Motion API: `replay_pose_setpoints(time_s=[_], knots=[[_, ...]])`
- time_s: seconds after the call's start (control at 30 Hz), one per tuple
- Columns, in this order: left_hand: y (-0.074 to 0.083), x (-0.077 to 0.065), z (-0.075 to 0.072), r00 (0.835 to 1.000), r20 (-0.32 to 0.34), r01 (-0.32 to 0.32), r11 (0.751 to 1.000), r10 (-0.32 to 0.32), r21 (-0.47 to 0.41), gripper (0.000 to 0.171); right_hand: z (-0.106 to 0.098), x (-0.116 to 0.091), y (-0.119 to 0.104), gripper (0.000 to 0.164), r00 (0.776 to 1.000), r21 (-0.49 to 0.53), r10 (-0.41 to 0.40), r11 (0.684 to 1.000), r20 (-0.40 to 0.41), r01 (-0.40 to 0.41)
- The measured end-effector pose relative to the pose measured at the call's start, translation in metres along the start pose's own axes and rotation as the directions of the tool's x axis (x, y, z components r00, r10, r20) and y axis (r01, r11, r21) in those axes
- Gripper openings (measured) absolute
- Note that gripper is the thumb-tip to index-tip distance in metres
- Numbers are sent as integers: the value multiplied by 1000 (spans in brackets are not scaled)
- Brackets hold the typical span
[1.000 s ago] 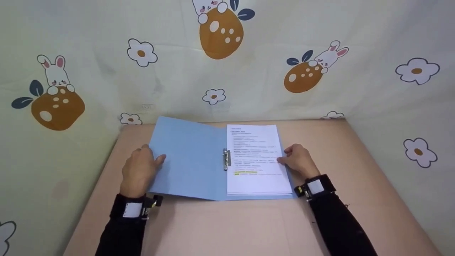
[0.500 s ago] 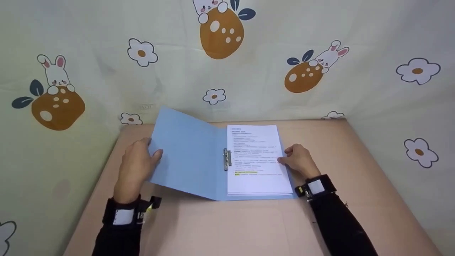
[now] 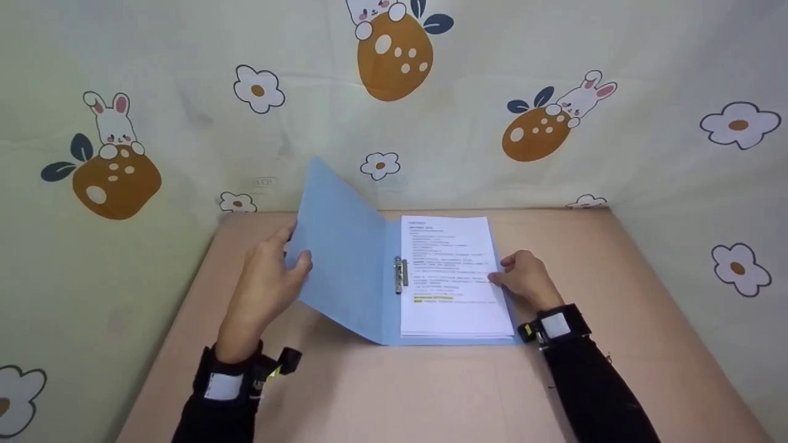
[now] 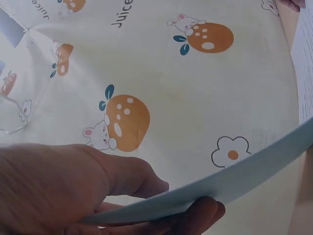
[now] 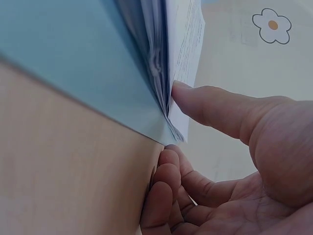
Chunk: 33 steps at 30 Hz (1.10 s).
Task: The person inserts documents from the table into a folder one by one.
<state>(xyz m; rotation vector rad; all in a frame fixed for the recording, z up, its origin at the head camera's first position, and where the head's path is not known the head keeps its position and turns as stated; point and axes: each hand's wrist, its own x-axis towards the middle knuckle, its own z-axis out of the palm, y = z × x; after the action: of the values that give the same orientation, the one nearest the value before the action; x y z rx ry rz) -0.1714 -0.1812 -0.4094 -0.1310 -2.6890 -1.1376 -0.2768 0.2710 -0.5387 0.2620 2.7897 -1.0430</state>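
A light blue file folder (image 3: pixel 341 264) lies open on the table, its left cover raised and tilted. My left hand (image 3: pixel 261 283) pinches that cover's outer edge; in the left wrist view the thumb lies on the inner face and the fingers are behind the cover (image 4: pixel 230 183). A stack of printed sheets (image 3: pixel 452 320) with yellow-marked lines rests on the right side, beside a metal clip (image 3: pixel 398 275) near the spine. My right hand (image 3: pixel 528 280) holds the folder's right edge, thumb on the sheets' edge (image 5: pixel 178 110) and fingers curled at the folder's rim.
The table (image 3: pixel 400 394) has a beige, wood-toned top. Behind and beside it hangs a pale curtain (image 3: pixel 455 135) printed with rabbits, oranges and flowers. Black wrist bands with cameras sit on both wrists.
My left hand has lifted the folder's left cover from nearly flat to steeply tilted, moving it up and rightward. The right hand keeps its place at the sheets. The head view has shifted slightly.
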Motion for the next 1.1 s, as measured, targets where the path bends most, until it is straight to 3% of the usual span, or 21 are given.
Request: replay_pose_setpoints(time_s=[0.33,0.57,0.7,0.87,1.1], knots=[[21,-9,29,991,-24,-133,976,131,-174,73,-4,1,4,54,1000,-10,-21,1000,-4,21],[33,-19,60,978,40,-186,947,203,-261,73,-2,1,2,54,1000,-3,-20,1000,3,20],[36,-24,81,962,94,-228,945,256,-236,79,-1,1,1,55,1000,11,-9,1000,9,9],[36,-29,104,942,123,-296,946,312,-130,81,-1,2,0,56,1000,17,-11,1000,12,11],[29,-32,125,911,143,-393,919,386,25,82,-3,1,1,54,999,-3,-50,999,-6,50]])
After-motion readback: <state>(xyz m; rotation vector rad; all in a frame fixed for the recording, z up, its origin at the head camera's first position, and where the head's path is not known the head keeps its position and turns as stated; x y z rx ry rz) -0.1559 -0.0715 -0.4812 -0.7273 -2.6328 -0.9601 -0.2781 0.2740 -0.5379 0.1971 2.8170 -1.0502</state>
